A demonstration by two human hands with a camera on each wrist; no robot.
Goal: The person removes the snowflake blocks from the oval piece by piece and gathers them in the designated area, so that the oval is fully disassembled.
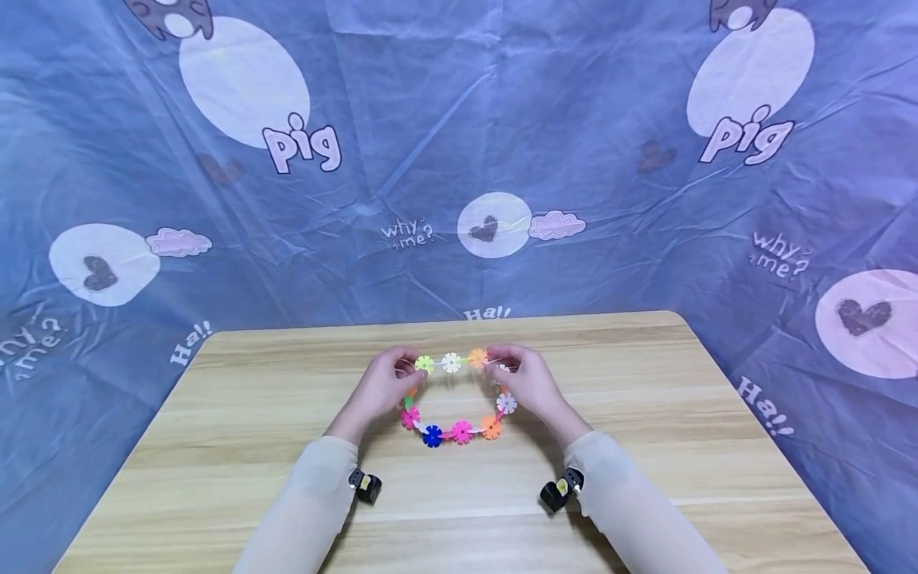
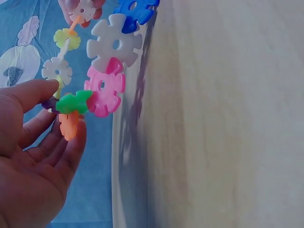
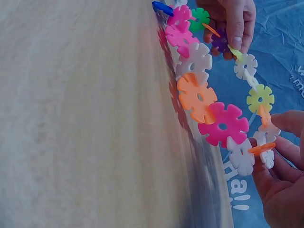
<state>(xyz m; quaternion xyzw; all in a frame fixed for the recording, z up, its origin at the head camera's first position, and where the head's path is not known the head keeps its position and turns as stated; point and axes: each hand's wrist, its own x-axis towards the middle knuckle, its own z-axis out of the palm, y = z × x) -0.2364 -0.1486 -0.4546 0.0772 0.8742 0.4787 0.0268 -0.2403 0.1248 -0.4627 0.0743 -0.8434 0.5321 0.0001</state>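
Observation:
A ring of interlocking plastic snowflake discs (image 1: 462, 432) in several colours is held up off the table between both hands. My left hand (image 1: 380, 387) pinches its left side, and in the left wrist view the thumb and fingers meet at a purple disc beside a green disc (image 2: 74, 102) and an orange disc (image 2: 69, 124). On the right side, my right hand (image 1: 534, 387) pinches the ring near a white disc (image 3: 241, 156) and an orange one (image 3: 261, 148). A dark blue disc (image 1: 432, 435) and pink discs sit along the near edge.
A light wood-grain table (image 1: 459, 510) lies below the hands. Blue printed cloth (image 1: 459, 159) hangs behind it and on both sides. Small black devices are strapped at the left wrist (image 1: 367, 486) and the right wrist (image 1: 555, 494).

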